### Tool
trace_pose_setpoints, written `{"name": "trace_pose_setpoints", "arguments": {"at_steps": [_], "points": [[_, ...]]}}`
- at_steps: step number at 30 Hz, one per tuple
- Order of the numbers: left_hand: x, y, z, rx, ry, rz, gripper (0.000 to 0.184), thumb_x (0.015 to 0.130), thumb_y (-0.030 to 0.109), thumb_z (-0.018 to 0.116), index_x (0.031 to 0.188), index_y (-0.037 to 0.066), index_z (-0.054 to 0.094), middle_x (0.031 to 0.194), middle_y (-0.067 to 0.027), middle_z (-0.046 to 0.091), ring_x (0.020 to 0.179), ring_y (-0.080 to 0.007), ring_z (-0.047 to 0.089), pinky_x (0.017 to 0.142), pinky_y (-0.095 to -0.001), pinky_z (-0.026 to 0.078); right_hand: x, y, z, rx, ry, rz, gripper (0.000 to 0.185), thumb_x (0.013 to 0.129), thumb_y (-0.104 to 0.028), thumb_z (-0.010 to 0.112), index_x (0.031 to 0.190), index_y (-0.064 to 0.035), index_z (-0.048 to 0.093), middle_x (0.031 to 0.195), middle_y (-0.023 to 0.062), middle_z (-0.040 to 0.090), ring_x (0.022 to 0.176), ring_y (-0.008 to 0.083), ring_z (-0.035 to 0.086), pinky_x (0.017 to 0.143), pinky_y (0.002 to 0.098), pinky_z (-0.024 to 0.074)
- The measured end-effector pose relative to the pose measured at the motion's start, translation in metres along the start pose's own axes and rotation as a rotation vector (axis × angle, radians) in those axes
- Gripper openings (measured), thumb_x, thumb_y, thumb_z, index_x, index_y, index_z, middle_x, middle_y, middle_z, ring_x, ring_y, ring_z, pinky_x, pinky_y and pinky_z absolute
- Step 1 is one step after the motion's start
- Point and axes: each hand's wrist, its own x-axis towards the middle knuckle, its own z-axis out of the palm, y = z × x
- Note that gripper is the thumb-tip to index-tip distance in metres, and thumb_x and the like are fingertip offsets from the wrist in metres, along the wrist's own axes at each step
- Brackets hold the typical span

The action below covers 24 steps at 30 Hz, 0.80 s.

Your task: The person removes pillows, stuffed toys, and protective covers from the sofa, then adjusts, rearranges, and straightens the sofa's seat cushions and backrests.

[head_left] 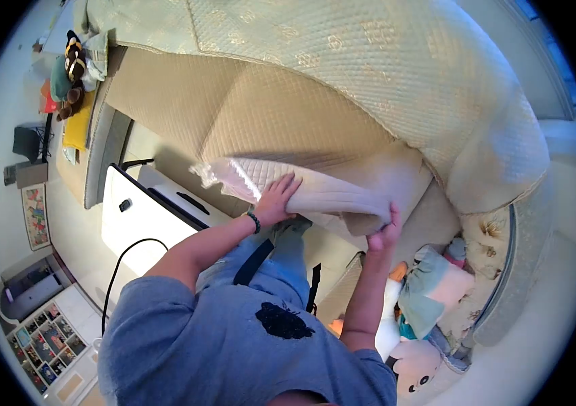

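A pale quilted sofa cover point(328, 191) with a ruffled lace edge point(213, 177) lies folded in a long strip in front of my body. My left hand point(278, 200), with a dark bead bracelet at the wrist, rests flat on its left part, fingers stretched out. At the strip's right end my right hand point(385, 233) is closed around the fabric. Behind it is a seat covered in beige quilting point(267, 111). A pale green floral quilted cover point(369, 54) drapes over the far part of the sofa.
To my left stand a white case point(132, 206) and a black cable point(115, 274). Several plush toys, including a pink one point(415, 365), and a green-and-pink cloth point(433, 287) are at right. Far left are dolls point(73, 64), a yellow cushion point(78, 127) and a display shelf point(48, 342).
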Motion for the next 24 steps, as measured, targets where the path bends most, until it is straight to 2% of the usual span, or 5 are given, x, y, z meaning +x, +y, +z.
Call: {"name": "trace_pose_setpoints", "arguments": {"at_steps": [8, 10, 17, 20, 24], "points": [[0.052, -0.090, -0.064, 0.289, 0.452, -0.178, 0.038, 0.069, 0.015, 0.059, 0.106, 0.018, 0.055, 0.115, -0.0139, 0.049, 0.112, -0.0309, 0.041, 0.091, -0.0402, 0.034, -0.090, 0.020, 0.052, -0.190, 0.128, -0.011, 0.052, 0.084, -0.025, 0.050, 0.127, -0.0015, 0.034, 0.125, 0.0175, 0.042, 0.113, 0.0322, 0.042, 0.097, 0.0458, 0.0338], [0.067, -0.127, -0.063, -0.124, 0.347, -0.097, 0.018, 0.071, 0.015, 0.057, 0.089, 0.013, 0.060, 0.094, -0.0133, 0.059, 0.096, -0.0298, 0.052, 0.080, -0.0373, 0.042, -0.116, 0.034, 0.066, -0.459, 0.234, -0.069, 0.051, 0.081, -0.021, 0.053, 0.124, 0.0001, 0.037, 0.123, 0.0173, 0.044, 0.112, 0.0313, 0.043, 0.096, 0.0443, 0.0353], [0.040, -0.005, -0.142, -0.485, 0.459, -0.166, 0.016, 0.073, 0.017, 0.055, 0.086, 0.009, 0.056, 0.077, -0.0177, 0.059, 0.075, -0.0374, 0.056, 0.064, -0.0464, 0.044, -0.122, 0.049, 0.098, -1.669, 0.209, 0.009, 0.055, 0.075, -0.018, 0.059, 0.119, 0.0074, 0.039, 0.112, 0.0157, 0.051, 0.101, 0.0243, 0.050, 0.087, 0.0344, 0.0391], [0.014, 0.078, -0.180, -0.640, 0.304, 0.138, 0.016, 0.071, 0.019, 0.056, 0.083, 0.009, 0.056, 0.074, -0.0178, 0.057, 0.071, -0.0371, 0.056, 0.062, -0.0461, 0.043, -0.099, 0.090, 0.104, -1.823, -0.300, -0.429, 0.052, 0.069, -0.017, 0.068, 0.111, 0.0026, 0.045, 0.106, 0.0168, 0.054, 0.091, 0.0261, 0.053, 0.080, 0.0376, 0.0421], [-0.005, 0.131, -0.188, -0.442, 0.181, 0.420, 0.017, 0.070, 0.020, 0.056, 0.083, 0.010, 0.055, 0.072, -0.0175, 0.056, 0.068, -0.0357, 0.055, 0.058, -0.0463, 0.042, -0.018, 0.119, 0.076, -1.984, -0.515, -0.465, 0.055, 0.073, -0.018, 0.066, 0.118, 0.0032, 0.043, 0.109, 0.0162, 0.054, 0.100, 0.0239, 0.051, 0.082, 0.0349, 0.0413]]}}
